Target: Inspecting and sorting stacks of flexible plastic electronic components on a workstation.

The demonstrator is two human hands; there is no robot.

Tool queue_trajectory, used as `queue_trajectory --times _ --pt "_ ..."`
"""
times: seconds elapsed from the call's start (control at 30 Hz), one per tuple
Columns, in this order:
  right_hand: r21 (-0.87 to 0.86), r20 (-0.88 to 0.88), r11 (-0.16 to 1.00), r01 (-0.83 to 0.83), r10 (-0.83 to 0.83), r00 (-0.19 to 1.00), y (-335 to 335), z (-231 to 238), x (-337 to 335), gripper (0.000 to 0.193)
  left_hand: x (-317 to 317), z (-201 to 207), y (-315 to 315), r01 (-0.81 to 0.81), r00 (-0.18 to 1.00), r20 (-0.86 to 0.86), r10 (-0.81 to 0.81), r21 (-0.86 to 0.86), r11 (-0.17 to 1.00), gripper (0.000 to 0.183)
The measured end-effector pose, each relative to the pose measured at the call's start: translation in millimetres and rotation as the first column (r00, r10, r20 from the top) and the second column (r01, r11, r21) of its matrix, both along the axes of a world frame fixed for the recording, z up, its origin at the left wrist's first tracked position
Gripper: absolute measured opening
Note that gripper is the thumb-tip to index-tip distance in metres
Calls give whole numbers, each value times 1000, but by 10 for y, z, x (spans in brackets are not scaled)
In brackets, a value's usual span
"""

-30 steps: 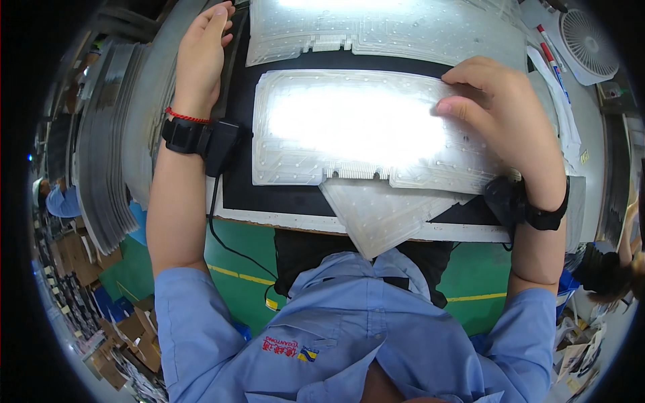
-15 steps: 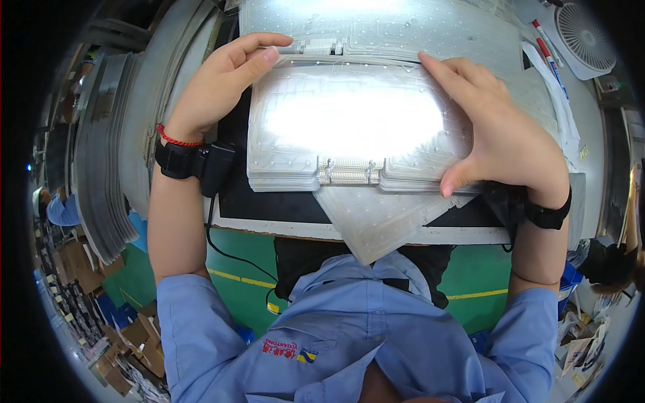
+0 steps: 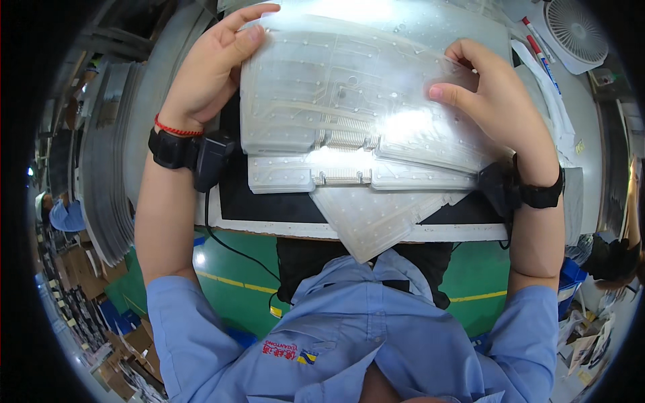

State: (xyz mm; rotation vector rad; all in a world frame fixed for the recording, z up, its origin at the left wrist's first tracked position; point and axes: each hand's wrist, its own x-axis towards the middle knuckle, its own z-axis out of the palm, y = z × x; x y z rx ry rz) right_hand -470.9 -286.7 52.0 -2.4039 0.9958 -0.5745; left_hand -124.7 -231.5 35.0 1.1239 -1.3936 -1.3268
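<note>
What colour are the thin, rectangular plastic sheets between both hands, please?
The thin plastic sheets are translucent greyish-white, shown best in the head view.

I'd call this a factory workshop: clear circuit sheets (image 3: 289,80) pile up at the counter (image 3: 269,208), a thick stack of grey sheets (image 3: 101,195) stands left of it, cardboard boxes (image 3: 77,258) lie farther left, and a yellow line (image 3: 235,283) crosses the green floor (image 3: 480,269) on the counter's near side.

A white fan (image 3: 576,30) stands at upper right, near some markers (image 3: 535,47). A yellow line (image 3: 477,295) crosses the green floor (image 3: 480,269); cardboard boxes (image 3: 87,277) sit at left.
</note>
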Motion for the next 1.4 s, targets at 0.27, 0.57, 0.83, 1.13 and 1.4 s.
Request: queue_trajectory --times 0.27,0.57,0.83,1.13,1.4 --pt "-11 5 1000 13 -13 1000 -82 10 -53 39 -11 -176 -20 181 945 -290 -150 84 980 53" --pt "16 68 999 -37 36 997 -128 -32 -103 46 -70 -186 28 -14 950 -311 26 41 999 44" --pt "83 102 996 -31 22 995 -140 -3 -92 44 -122 -130 65 5 927 -375 22 71 997 47" --pt "68 129 998 16 -24 991 -141 -13 -102 38 -172 -139 96 -143 965 -217 148 37 989 44" --pt "94 105 993 68 -78 991 -146 28 -117 33 -180 -131 102 -154 951 -262 166 66 986 46"
